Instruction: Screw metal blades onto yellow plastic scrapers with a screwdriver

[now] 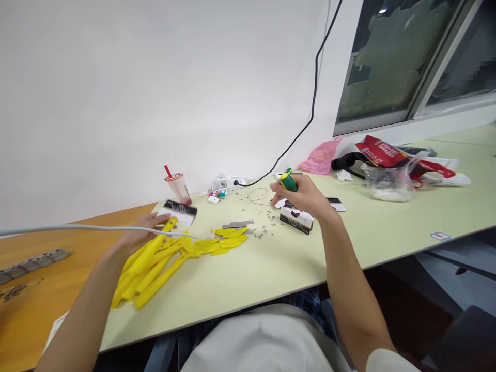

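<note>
Lidded cup (179, 189) has a little red liquid at the bottom; black-and-white box (296, 219) sits just below the right hand (300, 194), contents not visible. Right hand is clenched round the green-yellow screwdriver (288, 182); left hand (145, 230) grasps a blurred yellow handle (149, 256) near its tip, above the yellow pile (160, 276).

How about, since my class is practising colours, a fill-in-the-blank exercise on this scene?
1. The handle held in the right hand is yellow and ____.
2. A ____ straw sticks out of the cup.
3. The long-handled pieces by the left hand are ____.

Missing words: green; red; yellow.
</note>
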`<state>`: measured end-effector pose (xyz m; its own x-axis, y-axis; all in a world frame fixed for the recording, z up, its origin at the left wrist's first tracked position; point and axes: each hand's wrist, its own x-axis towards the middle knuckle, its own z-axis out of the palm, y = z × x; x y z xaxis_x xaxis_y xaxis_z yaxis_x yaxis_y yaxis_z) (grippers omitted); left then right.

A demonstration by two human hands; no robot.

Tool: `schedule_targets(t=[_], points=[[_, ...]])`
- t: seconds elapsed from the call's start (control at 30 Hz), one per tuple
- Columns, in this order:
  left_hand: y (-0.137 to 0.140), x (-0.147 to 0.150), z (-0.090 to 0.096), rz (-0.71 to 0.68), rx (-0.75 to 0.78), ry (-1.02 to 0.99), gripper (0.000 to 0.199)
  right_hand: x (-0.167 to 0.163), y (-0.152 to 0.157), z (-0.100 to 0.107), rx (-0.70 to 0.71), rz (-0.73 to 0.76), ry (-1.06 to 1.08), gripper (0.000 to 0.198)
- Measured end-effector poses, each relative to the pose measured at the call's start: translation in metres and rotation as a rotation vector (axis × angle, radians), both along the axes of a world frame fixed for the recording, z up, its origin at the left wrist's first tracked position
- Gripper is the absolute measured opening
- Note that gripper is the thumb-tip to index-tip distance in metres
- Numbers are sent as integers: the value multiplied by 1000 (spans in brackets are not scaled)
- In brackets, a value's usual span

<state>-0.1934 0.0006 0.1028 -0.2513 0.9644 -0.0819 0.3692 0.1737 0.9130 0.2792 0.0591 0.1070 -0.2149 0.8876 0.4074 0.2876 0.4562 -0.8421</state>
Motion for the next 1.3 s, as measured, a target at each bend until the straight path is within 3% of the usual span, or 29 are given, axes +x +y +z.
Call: schedule_targets(t=[0.1,0.27,0.5,0.63,0.73,0.9,0.97,1.03,1.1,1.17,1.3], points=[[59,15,-17,107,71,-269,16,4,7,-4,26,-31,-21,54],[117,33,-52,72,-23,-275,8,9,16,-9,-5,-47,-81,54],[142,18,-76,98,-72,-26,21,15,27,-15,-3,-125,-182,48],[146,10,-76,48,-107,214,31,23,37,-24,21,-192,-416,39],[146,7,-68,29,-132,406,39,33,42,-30,-65,-173,-585,39],[118,1,-47,9,-70,609,62,46,44,-36,-211,-131,-712,40],[90,-4,-38,-191,-60,743,69,47,45,-38,-234,-133,-736,36],[55,-9,-31,-283,-128,772,68,45,46,-41,-261,-122,-746,28],[20,-11,-27,-253,-184,739,70,42,48,-45,-253,-114,-770,26],[-7,-10,-29,-126,-201,686,73,40,50,-50,-213,-124,-800,31],[-34,-3,-44,70,-75,556,46,44,52,-57,-208,-130,-794,34]])
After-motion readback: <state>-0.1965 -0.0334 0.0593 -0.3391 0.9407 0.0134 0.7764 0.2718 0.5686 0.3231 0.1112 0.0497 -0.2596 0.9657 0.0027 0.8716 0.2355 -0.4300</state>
